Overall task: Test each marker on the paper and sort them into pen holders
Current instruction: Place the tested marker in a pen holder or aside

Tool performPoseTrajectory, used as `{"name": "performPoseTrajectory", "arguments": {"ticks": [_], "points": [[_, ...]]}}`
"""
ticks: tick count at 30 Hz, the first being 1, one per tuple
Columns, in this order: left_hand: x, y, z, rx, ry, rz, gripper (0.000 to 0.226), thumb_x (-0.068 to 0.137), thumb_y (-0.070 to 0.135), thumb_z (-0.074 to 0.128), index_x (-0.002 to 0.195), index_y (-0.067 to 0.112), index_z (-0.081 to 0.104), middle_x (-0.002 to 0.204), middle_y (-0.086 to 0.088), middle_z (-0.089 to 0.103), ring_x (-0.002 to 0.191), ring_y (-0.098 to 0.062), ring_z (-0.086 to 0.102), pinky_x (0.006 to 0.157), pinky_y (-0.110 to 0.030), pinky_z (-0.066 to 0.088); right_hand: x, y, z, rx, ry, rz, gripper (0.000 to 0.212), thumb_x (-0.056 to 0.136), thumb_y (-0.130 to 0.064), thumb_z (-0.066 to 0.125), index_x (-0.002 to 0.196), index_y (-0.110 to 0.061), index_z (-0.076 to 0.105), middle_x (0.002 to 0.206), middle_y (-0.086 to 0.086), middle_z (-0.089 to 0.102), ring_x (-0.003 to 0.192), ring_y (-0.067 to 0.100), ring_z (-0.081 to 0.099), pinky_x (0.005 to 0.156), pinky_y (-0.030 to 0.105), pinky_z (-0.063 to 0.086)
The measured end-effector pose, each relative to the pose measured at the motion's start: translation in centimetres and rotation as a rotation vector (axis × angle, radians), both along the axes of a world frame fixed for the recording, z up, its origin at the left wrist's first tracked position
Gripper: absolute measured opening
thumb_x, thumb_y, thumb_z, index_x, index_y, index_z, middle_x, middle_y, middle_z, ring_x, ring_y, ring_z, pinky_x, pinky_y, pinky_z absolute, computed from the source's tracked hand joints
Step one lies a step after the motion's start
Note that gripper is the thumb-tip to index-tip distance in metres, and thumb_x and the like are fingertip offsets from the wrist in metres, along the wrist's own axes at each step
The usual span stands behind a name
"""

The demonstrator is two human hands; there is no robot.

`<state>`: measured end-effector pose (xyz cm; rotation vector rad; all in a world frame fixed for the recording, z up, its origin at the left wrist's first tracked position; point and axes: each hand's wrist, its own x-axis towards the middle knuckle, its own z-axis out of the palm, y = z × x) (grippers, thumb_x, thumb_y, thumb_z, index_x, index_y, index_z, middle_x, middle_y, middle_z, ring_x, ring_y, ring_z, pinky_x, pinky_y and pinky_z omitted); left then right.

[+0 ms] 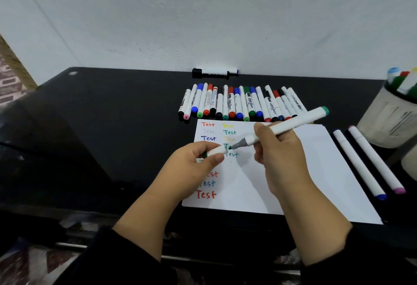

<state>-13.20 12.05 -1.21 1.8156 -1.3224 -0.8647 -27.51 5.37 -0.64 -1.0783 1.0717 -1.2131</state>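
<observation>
Glossy black table [101,126] against a plain white wall [203,13], paper [304,172] on it

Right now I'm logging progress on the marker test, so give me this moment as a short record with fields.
right hand: holds an uncapped green marker, grey tip just above the paper
left hand: pinches the white cap close to that tip
paper: two columns of "Test" words in several colours
untested row: capped markers side by side behind the paper
beside paper: two white markers lying at its right
pen holder: far right, already holding markers
</observation>
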Motion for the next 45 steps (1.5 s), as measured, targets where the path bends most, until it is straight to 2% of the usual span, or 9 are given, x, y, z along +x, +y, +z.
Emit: {"name": "performPoseTrajectory", "arguments": {"ticks": [6, 11, 16, 20, 26, 32, 37, 42, 45], "points": [[-0.7, -0.1, 0.3, -0.040, -0.002, -0.012, 0.014, 0.090, 0.034, 0.058, 0.092, 0.047, 0.057, 0.089, 0.022, 0.058, 0.079, 0.009, 0.053, 0.057, -0.005, 0.036, 0.6, 0.6, -0.5, -0.028, 0.106, 0.077, 0.020, 0.087, -0.024, 0.065, 0.072, -0.015, 0.056, 0.050, -0.007, 0.054, 0.048, 0.005, 0.048, 0.060, 0.029, 0.042], [-0.9, 0.0, 0.1, -0.090, -0.013, 0.007, 0.017, 0.089, 0.029, 0.060, 0.094, 0.045, 0.059, 0.087, 0.027, 0.056, 0.074, 0.024, 0.048, 0.060, 0.002, 0.037, 0.7, 0.8, -0.4, 0.096, 0.003, 0.087, 0.037, 0.086, -0.018, 0.067, 0.057, -0.019, 0.043, 0.047, 0.000, 0.046, 0.043, 0.010, 0.037, 0.048, 0.025, 0.032], [-1.3, -0.4, -0.3, -0.072, -0.035, 0.070, 0.030, 0.090, 0.031, 0.058, 0.120, 0.034, 0.061, 0.094, 0.025, 0.053, 0.078, 0.009, 0.050, 0.056, -0.004, 0.036, 1.0, 0.4, -0.2, 0.186, -0.069, 0.084, 0.043, 0.087, -0.010, 0.062, 0.058, -0.020, 0.033, 0.045, -0.002, 0.037, 0.041, 0.011, 0.027, 0.047, 0.024, 0.023], [-1.6, -0.7, -0.5, -0.105, -0.044, 0.108, 0.031, 0.090, 0.029, 0.059, 0.121, 0.031, 0.062, 0.114, 0.014, 0.058, 0.087, 0.000, 0.051, 0.059, -0.005, 0.035, 1.1, 0.0, -0.3, 0.215, -0.068, 0.103, 0.042, 0.087, -0.008, 0.059, 0.060, -0.021, 0.031, 0.045, -0.002, 0.035, 0.038, 0.010, 0.024, 0.047, 0.024, 0.020], [-2.1, -0.7, -0.7, -0.148, -0.117, 0.123, 0.033, 0.091, 0.026, 0.058, 0.124, 0.029, 0.060, 0.114, 0.015, 0.056, 0.095, 0.001, 0.044, 0.065, 0.001, 0.029, 1.6, 0.1, -0.4, 0.253, -0.055, 0.105, 0.039, 0.086, -0.006, 0.055, 0.059, -0.021, 0.031, 0.050, 0.003, 0.033, 0.038, 0.011, 0.021, 0.046, 0.023, 0.018], [-2.3, -0.5, -0.6, -0.203, -0.206, 0.121, 0.034, 0.091, 0.025, 0.057, 0.126, 0.025, 0.059, 0.124, 0.009, 0.057, 0.105, -0.004, 0.047, 0.081, -0.014, 0.034, 1.4, 0.4, 0.0, 0.271, -0.037, 0.109, 0.037, 0.087, -0.011, 0.058, 0.061, -0.020, 0.034, 0.046, -0.001, 0.033, 0.038, 0.010, 0.022, 0.044, 0.021, 0.019], [-2.0, -0.5, -0.3, -0.221, -0.274, 0.144, 0.034, 0.092, 0.029, 0.056, 0.126, 0.028, 0.058, 0.105, 0.018, 0.052, 0.093, 0.003, 0.040, 0.065, 0.004, 0.031, 1.0, 0.6, 0.5, 0.269, 0.010, 0.156, 0.024, 0.083, -0.032, 0.070, 0.077, -0.011, 0.062, 0.046, -0.003, 0.040, 0.041, 0.008, 0.032, 0.039, 0.019, 0.029], [-0.8, -0.5, -0.4, -0.162, -0.307, 0.207, 0.033, 0.093, 0.033, 0.052, 0.126, 0.031, 0.056, 0.105, 0.013, 0.055, 0.089, -0.006, 0.049, 0.065, -0.016, 0.036, -1.0, -0.4, 0.9, 0.205, -0.013, 0.094, 0.018, 0.084, -0.026, 0.071, 0.090, -0.011, 0.062, 0.059, 0.000, 0.057, 0.051, 0.009, 0.041, 0.048, 0.020, 0.038], [-0.3, -0.5, -0.2, -0.126, -0.313, 0.234, 0.033, 0.094, 0.035, 0.051, 0.126, 0.031, 0.056, 0.098, 0.014, 0.056, 0.074, -0.005, 0.050, 0.056, -0.017, 0.033, -2.4, -0.9, 0.6, 0.096, 0.160, 0.014, 0.022, 0.086, -0.021, 0.068, 0.104, -0.018, 0.055, 0.076, 0.002, 0.065, 0.061, 0.012, 0.048, 0.061, 0.025, 0.044]]}}
